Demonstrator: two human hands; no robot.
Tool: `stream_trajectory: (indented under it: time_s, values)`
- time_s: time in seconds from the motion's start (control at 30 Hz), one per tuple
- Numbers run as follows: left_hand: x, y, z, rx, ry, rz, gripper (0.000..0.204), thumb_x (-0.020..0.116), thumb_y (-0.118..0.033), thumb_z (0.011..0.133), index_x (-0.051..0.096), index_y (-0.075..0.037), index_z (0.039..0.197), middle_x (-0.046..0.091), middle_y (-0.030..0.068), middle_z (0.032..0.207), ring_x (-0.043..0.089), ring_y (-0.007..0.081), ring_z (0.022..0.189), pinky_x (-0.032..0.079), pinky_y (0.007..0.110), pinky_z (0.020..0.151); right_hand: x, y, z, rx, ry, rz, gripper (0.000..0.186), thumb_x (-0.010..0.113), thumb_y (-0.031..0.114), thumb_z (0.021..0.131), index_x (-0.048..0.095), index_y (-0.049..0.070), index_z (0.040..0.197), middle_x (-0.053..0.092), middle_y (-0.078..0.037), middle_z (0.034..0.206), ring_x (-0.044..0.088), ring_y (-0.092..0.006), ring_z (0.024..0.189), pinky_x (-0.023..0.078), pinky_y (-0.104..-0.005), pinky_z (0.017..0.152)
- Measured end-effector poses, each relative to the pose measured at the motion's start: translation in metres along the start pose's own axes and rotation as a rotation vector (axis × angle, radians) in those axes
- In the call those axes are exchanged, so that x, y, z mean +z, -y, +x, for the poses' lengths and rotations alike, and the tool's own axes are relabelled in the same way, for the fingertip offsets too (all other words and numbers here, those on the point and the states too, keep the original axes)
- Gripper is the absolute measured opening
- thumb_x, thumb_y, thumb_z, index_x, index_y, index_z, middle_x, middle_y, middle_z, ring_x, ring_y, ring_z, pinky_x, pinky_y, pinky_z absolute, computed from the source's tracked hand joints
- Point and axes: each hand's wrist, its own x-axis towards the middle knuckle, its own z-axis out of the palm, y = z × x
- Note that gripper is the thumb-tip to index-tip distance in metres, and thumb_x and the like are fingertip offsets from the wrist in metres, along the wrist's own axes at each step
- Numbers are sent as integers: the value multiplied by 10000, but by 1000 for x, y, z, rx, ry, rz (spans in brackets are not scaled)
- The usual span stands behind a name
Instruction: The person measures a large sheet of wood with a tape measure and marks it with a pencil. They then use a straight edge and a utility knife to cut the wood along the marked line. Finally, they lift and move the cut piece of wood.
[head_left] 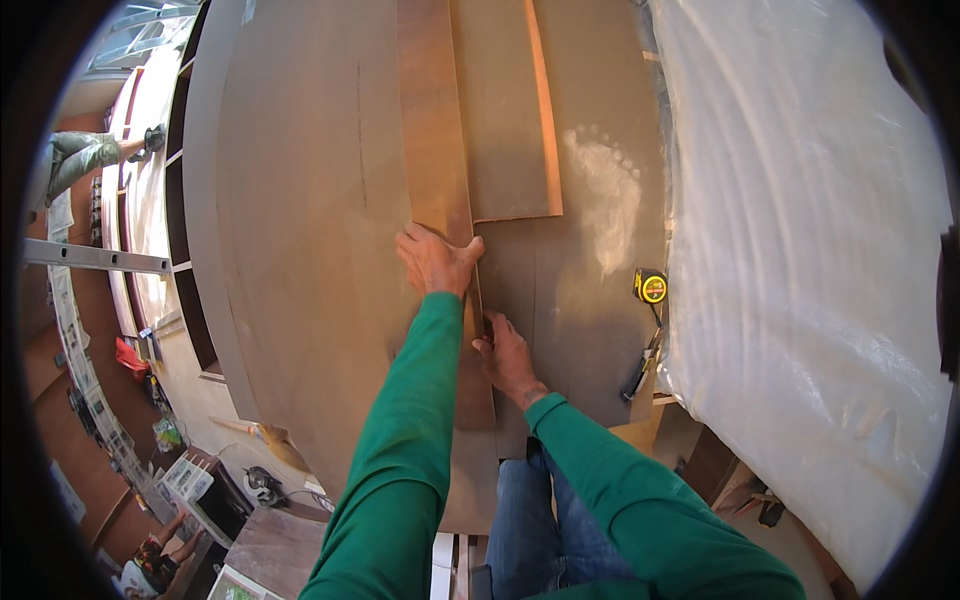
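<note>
A long, narrow brown wooden board lies lengthwise on a broad brown panel. Across its width spreads my left hand, thumb at the right edge and fingers at the left, gripping it from above. Lower down, my right hand is beside the board's right edge with curled fingers; anything inside them is hidden. A shorter flat board with a lighter strip along its right side lies right of the long one, beyond my hands. To the right on the panel are a yellow and black tape measure and a dark-handled cutter.
Clear plastic sheeting covers the right side. A pale dusty mark stains the panel. At the left are a metal ladder rail, a brush and a power tool. Two other people work at the far left and lower left.
</note>
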Motion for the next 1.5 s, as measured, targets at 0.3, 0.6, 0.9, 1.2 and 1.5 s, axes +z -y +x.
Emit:
stream_trajectory:
  time_s: [0.3,0.6,0.9,1.2,1.5]
  values:
    - [1,-3,-1,-11,-5,-28,939,934,-393,618,455,40,1300,496,234,1269,500,431,1238,521,536,964,3,0,-5,5,-36,-97,510,719,122,953,484,74,1403,633,-258,1260,640,-489,1109,541,-551,884]
    - [11,14,0,49,-23,-28,1123,894,-444,674,332,81,1492,446,212,1396,467,386,1270,470,506,1023,-39,-12,6,-6,-288,-231,315,703,226,981,627,10,1198,688,-205,1070,690,-403,959,548,-477,859]
    - [34,36,-10,111,-157,8,1274,858,-578,667,218,-13,1613,371,194,1498,393,387,1342,284,576,1151,-64,140,168,-118,-373,-439,1134,838,587,785,333,-129,1505,543,-321,1361,546,-448,1278,495,-491,1042]
    - [42,34,-6,84,-173,23,1279,856,-620,644,240,-35,1600,381,175,1479,375,365,1373,251,564,1183,-11,207,258,57,-281,-861,1302,855,698,666,350,-186,1478,463,-320,1462,511,-399,1323,445,-426,1110]
    - [41,38,-6,93,-212,-36,1294,888,-619,592,281,-61,1589,415,160,1457,412,364,1347,290,553,1167,-7,203,262,58,-305,-748,1141,872,608,637,454,-169,1362,462,-347,1462,511,-421,1331,443,-432,1112]
